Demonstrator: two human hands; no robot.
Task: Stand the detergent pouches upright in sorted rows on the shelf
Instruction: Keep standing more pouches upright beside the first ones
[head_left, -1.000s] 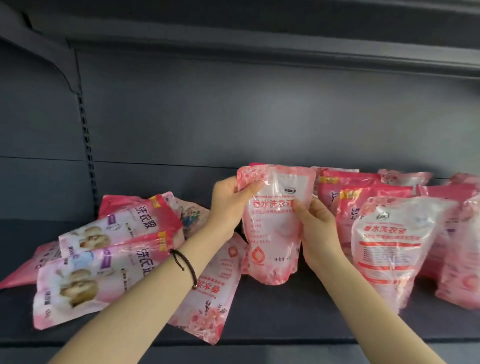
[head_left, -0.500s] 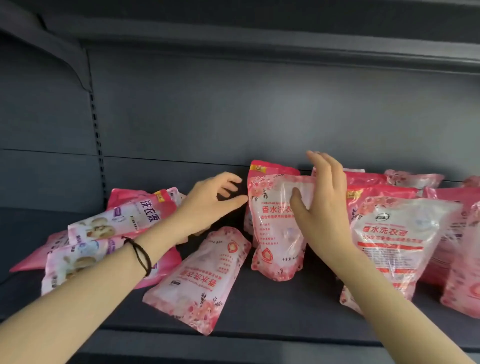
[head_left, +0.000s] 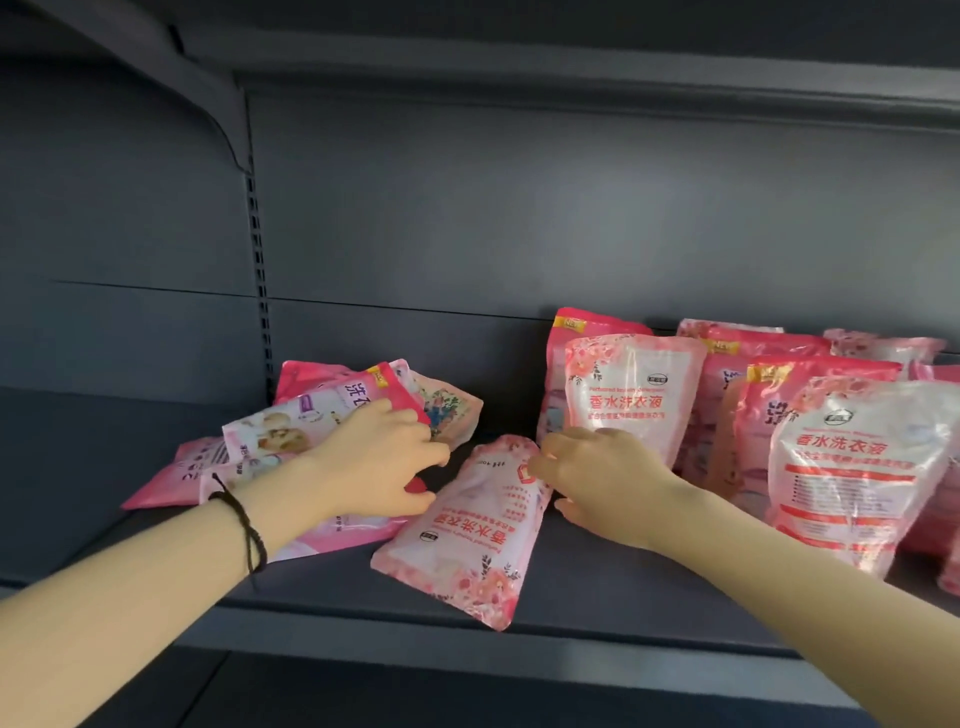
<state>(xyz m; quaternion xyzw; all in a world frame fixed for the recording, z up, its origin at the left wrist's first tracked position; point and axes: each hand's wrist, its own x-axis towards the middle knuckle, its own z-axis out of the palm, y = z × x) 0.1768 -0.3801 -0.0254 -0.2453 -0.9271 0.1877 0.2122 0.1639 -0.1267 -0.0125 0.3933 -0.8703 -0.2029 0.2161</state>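
one pale pink, half-clear plastic detergent pouch (head_left: 467, 525) with a flower print lies flat on the dark grey metal shelf (head_left: 587, 587), near the front edge, its lettering upside down to the camera. the right hand (head_left: 597, 483) is at its far end: the bent fingers touch the pouch's upper right corner and the thumb reaches in beside its edge, but whether they have closed on it i cannot tell. the left hand (head_left: 379, 462) rests loosely spread on a tumbled heap of pink and white printed pouches (head_left: 291, 431) just to the left, holding nothing that i can see, its thumb close to the flat pouch's left edge. a black cord bracelet (head_left: 249, 525) circles that wrist.

just behind the right hand a matching pale pink upright pouch (head_left: 631, 402) stands, with deeper pink ones behind it, and further right more standing pouches (head_left: 857, 467) crowd together.

the step in hand looks like picking up the flat one to join its own kind. the next move calls for a firm pinch on the top seam, a turn so the base comes down, and a place beside the matching upright pouch. the liquid fill will likely sag, so it needs settling on its base before letting go. the heap on the left is yet unsorted.
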